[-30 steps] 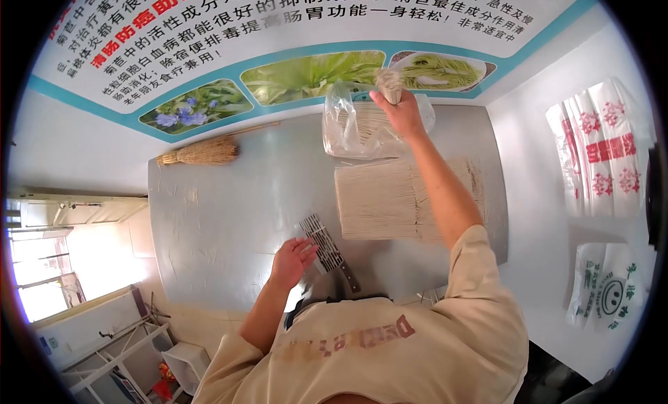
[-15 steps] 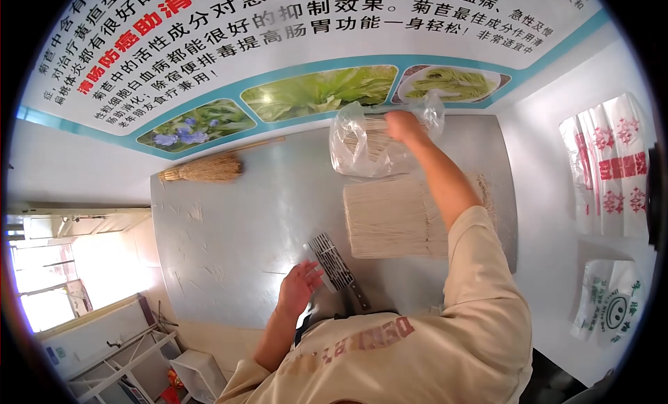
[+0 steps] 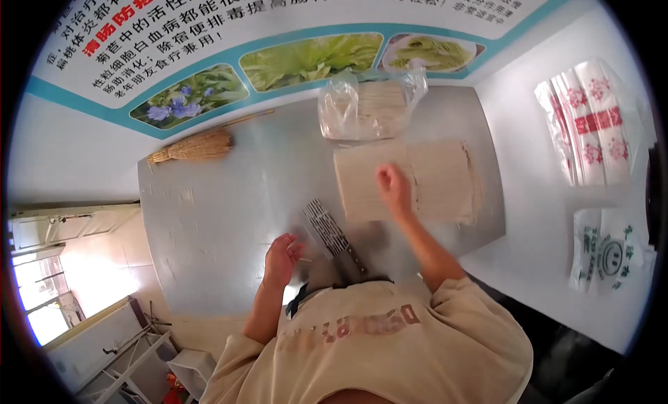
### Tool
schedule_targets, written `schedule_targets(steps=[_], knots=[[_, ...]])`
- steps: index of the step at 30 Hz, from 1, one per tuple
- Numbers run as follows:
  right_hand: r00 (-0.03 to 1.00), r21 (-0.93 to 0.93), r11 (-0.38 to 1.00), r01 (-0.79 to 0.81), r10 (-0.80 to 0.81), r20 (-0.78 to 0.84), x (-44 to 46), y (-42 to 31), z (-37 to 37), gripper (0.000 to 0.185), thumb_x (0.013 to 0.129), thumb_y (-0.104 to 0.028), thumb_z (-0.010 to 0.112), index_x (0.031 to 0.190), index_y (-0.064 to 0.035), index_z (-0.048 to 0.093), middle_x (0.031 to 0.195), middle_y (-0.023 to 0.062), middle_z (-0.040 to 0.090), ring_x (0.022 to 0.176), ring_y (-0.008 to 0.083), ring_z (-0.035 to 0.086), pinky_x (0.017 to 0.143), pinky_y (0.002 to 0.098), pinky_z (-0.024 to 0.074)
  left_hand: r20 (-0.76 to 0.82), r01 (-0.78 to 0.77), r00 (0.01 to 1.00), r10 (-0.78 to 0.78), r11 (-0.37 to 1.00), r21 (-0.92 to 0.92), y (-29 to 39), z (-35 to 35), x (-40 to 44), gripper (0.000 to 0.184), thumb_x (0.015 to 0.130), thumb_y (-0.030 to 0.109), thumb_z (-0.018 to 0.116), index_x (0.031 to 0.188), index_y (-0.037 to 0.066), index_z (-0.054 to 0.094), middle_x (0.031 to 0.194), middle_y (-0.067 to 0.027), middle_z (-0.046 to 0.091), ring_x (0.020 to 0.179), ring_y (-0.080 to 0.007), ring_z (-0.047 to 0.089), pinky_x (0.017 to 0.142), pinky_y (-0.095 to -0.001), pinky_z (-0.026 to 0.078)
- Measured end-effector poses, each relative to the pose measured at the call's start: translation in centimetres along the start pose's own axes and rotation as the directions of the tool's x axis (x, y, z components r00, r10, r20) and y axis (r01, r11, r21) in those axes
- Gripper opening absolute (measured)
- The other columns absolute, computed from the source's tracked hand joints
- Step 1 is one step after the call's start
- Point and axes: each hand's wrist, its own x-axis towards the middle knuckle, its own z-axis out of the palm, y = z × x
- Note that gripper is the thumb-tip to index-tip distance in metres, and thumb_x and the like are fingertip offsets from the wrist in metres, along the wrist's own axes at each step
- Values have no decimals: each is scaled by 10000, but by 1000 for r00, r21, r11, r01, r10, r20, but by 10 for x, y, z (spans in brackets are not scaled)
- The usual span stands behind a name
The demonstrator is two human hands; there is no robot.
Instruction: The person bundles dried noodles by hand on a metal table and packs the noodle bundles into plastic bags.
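My right hand [image 3: 394, 186] hovers over a flat stack of long dried noodles [image 3: 445, 185]. Its fingers are curled closed, slightly blurred, with nothing sticking out of them. Behind the stack, a clear plastic bag [image 3: 339, 119] lies with its mouth open, holding more noodles [image 3: 383, 106]. Low over the near side of the table, my left hand [image 3: 282, 258] is loosely open, its fingers bent. A small pale sliver shows beside its fingertips; whether they touch it I cannot tell. A cleaver [image 3: 325, 226] with a dark handle lies between my hands.
A straw hand broom [image 3: 198, 146] lies at the back left of the metal table [image 3: 229, 223]. Noodle scraps are scattered on the left. Packs of printed plastic bags [image 3: 588, 125] hang on the right wall. A printed poster [image 3: 313, 59] covers the back wall.
My right hand has left the plastic bag and come back toward me, over the noodle stack. My left hand stays near the cleaver. The whole view has shifted slightly.
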Motion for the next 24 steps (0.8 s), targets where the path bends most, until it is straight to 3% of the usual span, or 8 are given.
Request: schedule_targets(steps=[7,11,13,14,16,17,19,24], knots=[[925,-378,926,-10,153,349,-232,4,45,584,748,-110,717,1282,-34,494,1175,190,576,1105,370,573,886,492,520,124,-47,992,19,973,224,-3,18,13,360,960,246,582,1243,35,510,1200,-104,604,974,-221,641,804,-342,534],[968,-416,909,7,98,231,-243,13,63,527,732,-51,686,1232,-19,519,1014,195,632,928,329,653,742,438,554,132,-89,991,34,893,441,-5,48,11,391,934,237,607,1259,47,503,1208,-88,603,993,-189,639,811,-327,528],[730,-136,848,-512,513,451,-233,17,47,422,717,2,632,1131,3,547,776,170,645,637,261,656,519,378,511,253,-351,936,243,678,647,-9,58,23,442,904,239,637,1285,68,495,1233,-89,594,1025,-188,631,826,-323,527],[726,-143,843,-519,522,447,-242,20,33,422,717,2,632,1131,3,547,776,170,645,637,261,656,519,378,511,256,-345,938,232,681,646,-13,64,30,442,904,239,637,1285,68,495,1233,-89,594,1025,-188,631,826,-323,527],[587,56,658,-751,626,513,-268,33,-3,350,702,16,610,1049,12,564,613,116,599,454,202,576,395,332,423,467,-603,781,414,307,737,-22,73,45,486,871,235,656,1304,85,493,1272,-93,583,1120,-234,604,900,-388,523],[567,113,600,-792,655,499,-282,36,-25,348,697,10,621,1041,7,569,630,98,599,457,194,570,390,330,417,466,-601,783,412,310,737,-30,77,50,486,871,235,656,1304,85,493,1272,-93,583,1120,-234,604,900,-388,523],[549,213,511,-833,712,438,-311,45,-62,302,736,-16,638,1032,-7,581,647,67,588,457,181,553,388,321,414,590,-566,717,371,-185,804,-47,94,59,597,856,249,655,1400,107,454,1427,-122,497,1330,-285,478,1062,-450,437],[428,310,331,-891,838,338,-330,69,-121,133,913,-114,624,1025,-46,602,653,56,569,468,164,539,406,307,426,667,-513,740,85,-570,642,-90,149,76,829,836,296,657,1542,67,286,1616,-137,258,1521,-291,179,1211,-454,242]])
